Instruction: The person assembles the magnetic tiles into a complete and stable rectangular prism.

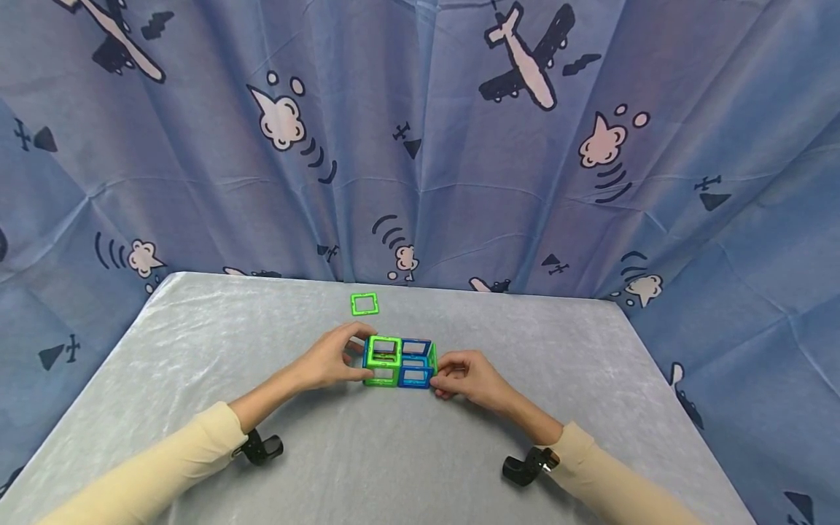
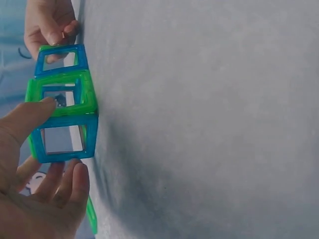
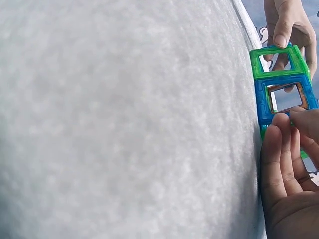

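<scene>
A two-cube box of green and blue magnetic tiles rests on the table, green-faced at left and blue-faced at right. My left hand grips its left end, the thumb at the near green face and the fingers round the blue end tile. At the other end, my right hand pinches the near right edge with thumb and curled fingers. In the right wrist view those fingertips lie at the bottom of the blue front tile. A brownish-orange tile edge shows through that tile's opening.
One loose green square tile lies flat behind the box, near the table's back edge. A pale grey cloth covers the table. Behind it hangs a blue curtain printed with airplanes and clouds.
</scene>
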The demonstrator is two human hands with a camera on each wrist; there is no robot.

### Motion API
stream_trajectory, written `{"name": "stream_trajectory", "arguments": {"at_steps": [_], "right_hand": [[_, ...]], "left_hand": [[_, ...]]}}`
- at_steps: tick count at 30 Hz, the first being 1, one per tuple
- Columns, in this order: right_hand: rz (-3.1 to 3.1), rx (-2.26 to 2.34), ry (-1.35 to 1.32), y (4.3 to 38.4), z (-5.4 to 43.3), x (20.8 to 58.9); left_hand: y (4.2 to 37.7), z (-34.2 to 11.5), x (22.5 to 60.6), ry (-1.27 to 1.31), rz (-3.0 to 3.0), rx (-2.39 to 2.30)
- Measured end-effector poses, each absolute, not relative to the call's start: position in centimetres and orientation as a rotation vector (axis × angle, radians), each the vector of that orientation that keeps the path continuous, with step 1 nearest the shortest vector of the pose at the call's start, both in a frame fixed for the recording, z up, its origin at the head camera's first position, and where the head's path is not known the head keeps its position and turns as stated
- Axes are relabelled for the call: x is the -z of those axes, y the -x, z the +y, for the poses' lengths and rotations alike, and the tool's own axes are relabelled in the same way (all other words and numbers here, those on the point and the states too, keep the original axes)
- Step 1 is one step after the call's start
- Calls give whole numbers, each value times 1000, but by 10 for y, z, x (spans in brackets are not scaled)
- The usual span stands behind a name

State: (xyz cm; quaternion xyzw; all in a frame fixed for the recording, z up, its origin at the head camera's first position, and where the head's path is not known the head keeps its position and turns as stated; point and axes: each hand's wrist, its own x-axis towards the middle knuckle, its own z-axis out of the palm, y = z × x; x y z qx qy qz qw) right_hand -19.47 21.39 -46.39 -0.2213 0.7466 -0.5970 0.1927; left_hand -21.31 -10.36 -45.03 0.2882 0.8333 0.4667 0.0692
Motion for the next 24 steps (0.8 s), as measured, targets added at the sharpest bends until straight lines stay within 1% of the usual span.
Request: {"name": "stream_trajectory", "arguments": {"at_steps": [11, 24], "right_hand": [[2083, 1676, 698, 193, 214, 463], [2091, 1669, 706, 191, 213, 463]], "left_hand": [[214, -105, 451, -868, 2480, -1430], [218, -108, 454, -839, 2437, -1487]]}}
